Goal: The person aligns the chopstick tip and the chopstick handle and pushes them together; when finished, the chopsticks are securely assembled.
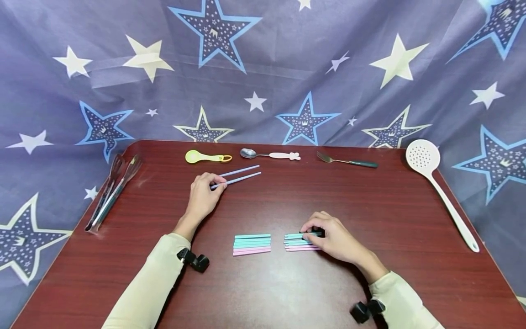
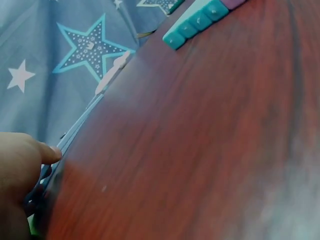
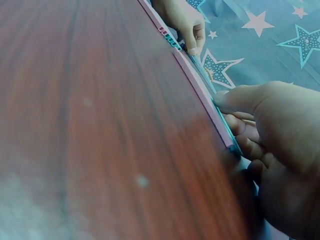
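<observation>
Two hands work on a dark red wooden table [image 1: 370, 201] hung about with star-printed blue cloth [image 1: 263, 82]. The left hand [image 1: 204, 195] lies toward the far edge, left of the middle, its fingers curled round the near ends of a pair of pale lilac chopsticks [image 1: 240, 176] that lie flat and point away to the right. In the left wrist view the fingertips [image 2: 47, 152] pinch those sticks close to the tabletop.

The right hand [image 1: 334, 237] rests near the middle of the near half, its fingers bent and pinching the right ends of a small stack of short sticks [image 1: 297, 242], teal ones above and pink below. The right wrist view shows the thumb [image 3: 240, 100] pressing on top of that stack [image 3: 210, 102] while the other fingers curl under its end. Just to the left, apart from it, lies a second stack [image 1: 252, 244] of the same teal and pink pieces, untouched.

Along the far edge lie a yellow-green spoon [image 1: 207, 157], a metal spoon with a white handle [image 1: 269, 155] and a fork with a dark green handle [image 1: 347, 161]. A white slotted ladle [image 1: 441, 189] lies by the right edge, and clear tongs [image 1: 112, 189] lie along the left edge.
</observation>
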### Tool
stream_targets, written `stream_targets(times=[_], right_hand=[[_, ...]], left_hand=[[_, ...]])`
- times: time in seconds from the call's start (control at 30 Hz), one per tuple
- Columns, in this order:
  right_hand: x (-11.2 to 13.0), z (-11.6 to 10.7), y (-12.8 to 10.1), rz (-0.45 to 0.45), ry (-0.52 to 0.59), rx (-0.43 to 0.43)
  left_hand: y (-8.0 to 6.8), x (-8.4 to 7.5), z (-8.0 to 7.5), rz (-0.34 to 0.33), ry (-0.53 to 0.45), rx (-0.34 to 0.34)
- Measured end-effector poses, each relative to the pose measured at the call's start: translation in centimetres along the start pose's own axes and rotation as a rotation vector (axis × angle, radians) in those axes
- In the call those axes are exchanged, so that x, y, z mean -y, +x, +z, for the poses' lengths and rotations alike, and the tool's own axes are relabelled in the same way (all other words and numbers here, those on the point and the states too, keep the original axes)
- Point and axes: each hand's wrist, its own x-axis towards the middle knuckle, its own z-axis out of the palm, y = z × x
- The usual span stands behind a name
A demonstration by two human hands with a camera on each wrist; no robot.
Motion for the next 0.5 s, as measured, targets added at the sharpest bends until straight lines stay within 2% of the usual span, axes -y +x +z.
stream_targets(times=[0.2, 0.5], right_hand=[[0.05, -0.02, 0.03, 0.004, 0.001, 0.0], [0.12, -0.07, 0.02, -0.001, 0.01, 0.006]], left_hand=[[0.23, -0.08, 0.22, -0.003, 0.07, -0.034], [0.83, 0.28, 0.28, -0.009, 0.09, -0.045]])
